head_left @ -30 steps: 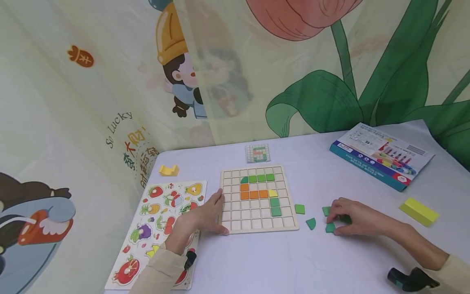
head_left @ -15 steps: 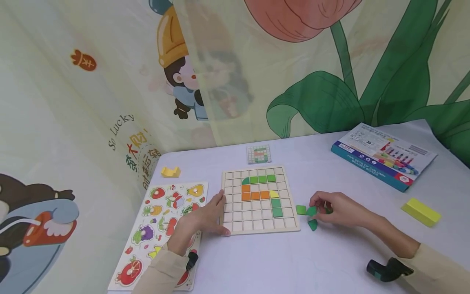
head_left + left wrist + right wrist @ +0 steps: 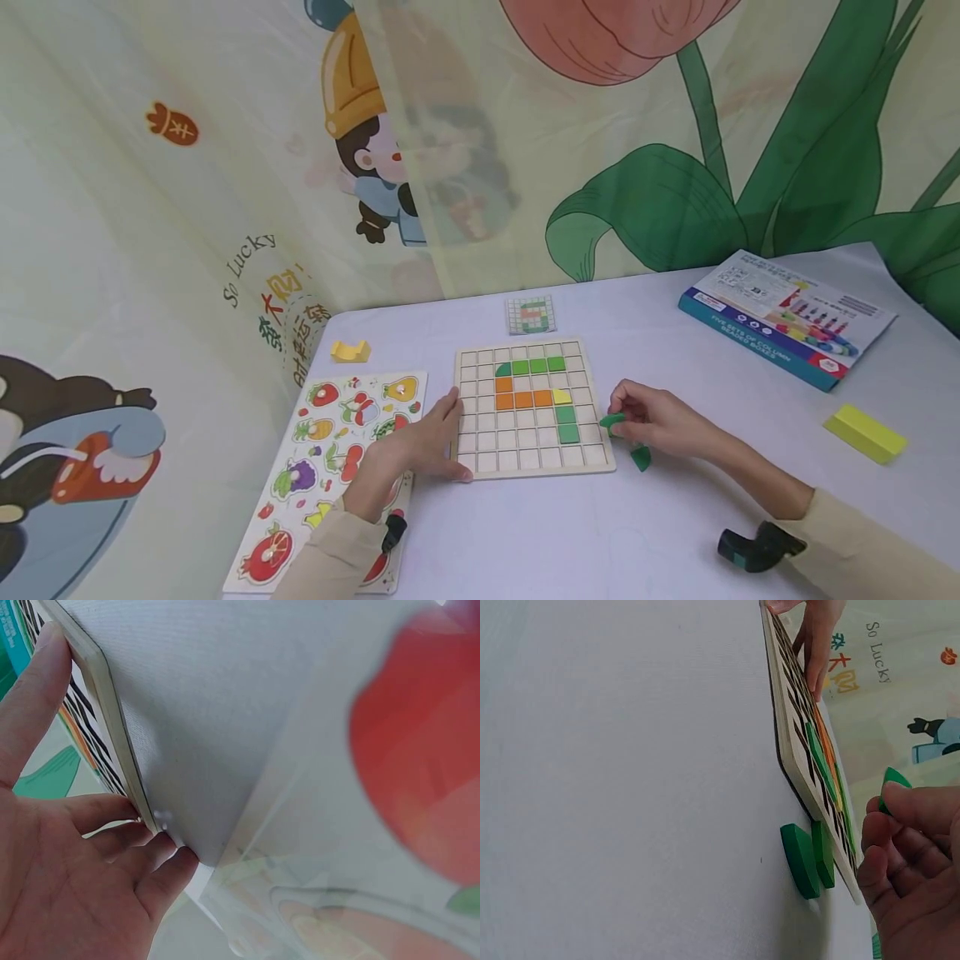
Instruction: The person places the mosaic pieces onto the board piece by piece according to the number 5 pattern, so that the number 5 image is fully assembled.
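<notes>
The left hand point(image 3: 420, 443), fingers spread, touches the gridded board point(image 3: 517, 454); the right hand point(image 3: 658, 421) pinches a small green piece point(image 3: 611, 419) by its right edge. Beyond, a box point(image 3: 791, 317) reads "FIVE SETS OF COLUMN BEADED BOXES", the backdrop point(image 3: 247, 208) "So Lucky".

In the head view, the left sleeve point(image 3: 330, 554) hides part of the fruit board point(image 3: 307, 454), and the right hand point(image 3: 656, 419) covers part of the green piece point(image 3: 611, 420) it pinches. The pattern on the card point(image 3: 531, 316) and the fine print on the box point(image 3: 787, 312) are too small to make out. In the left wrist view, a blurred red shape point(image 3: 420, 742) runs off the right edge, and the left edge crops the left hand point(image 3: 82, 859).
</notes>
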`<state>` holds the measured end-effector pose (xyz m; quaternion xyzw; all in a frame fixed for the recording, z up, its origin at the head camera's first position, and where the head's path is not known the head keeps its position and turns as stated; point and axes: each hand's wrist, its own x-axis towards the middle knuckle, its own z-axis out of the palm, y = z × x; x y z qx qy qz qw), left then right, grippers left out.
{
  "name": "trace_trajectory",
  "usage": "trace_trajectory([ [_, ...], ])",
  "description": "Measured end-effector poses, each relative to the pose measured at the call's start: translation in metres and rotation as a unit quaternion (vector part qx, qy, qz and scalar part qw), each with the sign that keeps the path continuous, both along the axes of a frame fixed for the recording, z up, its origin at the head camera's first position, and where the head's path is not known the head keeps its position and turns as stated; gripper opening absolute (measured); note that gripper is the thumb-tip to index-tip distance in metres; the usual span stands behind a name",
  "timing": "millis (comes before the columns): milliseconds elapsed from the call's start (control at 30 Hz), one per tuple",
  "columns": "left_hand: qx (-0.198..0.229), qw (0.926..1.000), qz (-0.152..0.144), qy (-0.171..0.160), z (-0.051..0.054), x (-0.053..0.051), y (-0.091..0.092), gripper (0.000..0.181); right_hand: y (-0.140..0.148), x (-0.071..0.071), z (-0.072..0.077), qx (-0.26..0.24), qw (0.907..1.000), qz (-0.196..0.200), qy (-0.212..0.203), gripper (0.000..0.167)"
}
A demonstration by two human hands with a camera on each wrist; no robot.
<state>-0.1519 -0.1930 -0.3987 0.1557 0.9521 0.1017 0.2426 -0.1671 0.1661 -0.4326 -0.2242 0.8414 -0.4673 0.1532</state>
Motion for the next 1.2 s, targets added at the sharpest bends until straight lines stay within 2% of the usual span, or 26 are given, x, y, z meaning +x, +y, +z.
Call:
trace_trajectory([
  [133,0.002,1.0000,-0.002,0.001,0.0002,0.0006,0.0000,0.108,-0.0043,0.0001,-0.0018,0.017,0.9998,-0.013,0.002,0.024],
  [300,0.004,1.0000,0.001,0.001,0.0007,0.0005,-0.0002,0.108,-0.0075,0.0010,-0.0016,0.003,0.9986,-0.026,-0.046,0.016],
  [367,0.006,1.0000,0.001,0.001,0.0010,0.0007,-0.0003,0.108,-0.0077,0.0015,-0.0008,-0.009,0.9983,-0.019,-0.054,0.025],
  [533,0.009,1.0000,0.000,0.001,0.0015,0.0013,-0.0002,0.107,-0.0080,0.0034,0.0002,-0.013,0.9994,-0.001,-0.034,0.038],
  [733,0.012,0.9999,0.005,0.000,0.0017,0.0017,-0.0001,0.108,-0.0091,0.0047,0.0007,-0.024,0.9985,-0.012,-0.048,0.031],
  [967,0.011,0.9999,0.005,0.000,-0.0001,0.0007,-0.0008,0.108,-0.0093,0.0052,-0.0004,-0.068,0.9926,-0.002,-0.100,0.036],
  [1200,0.011,0.9999,0.003,0.000,0.0008,0.0015,-0.0004,0.108,-0.0084,0.0064,-0.0007,-0.061,0.9938,0.006,-0.093,0.032],
])
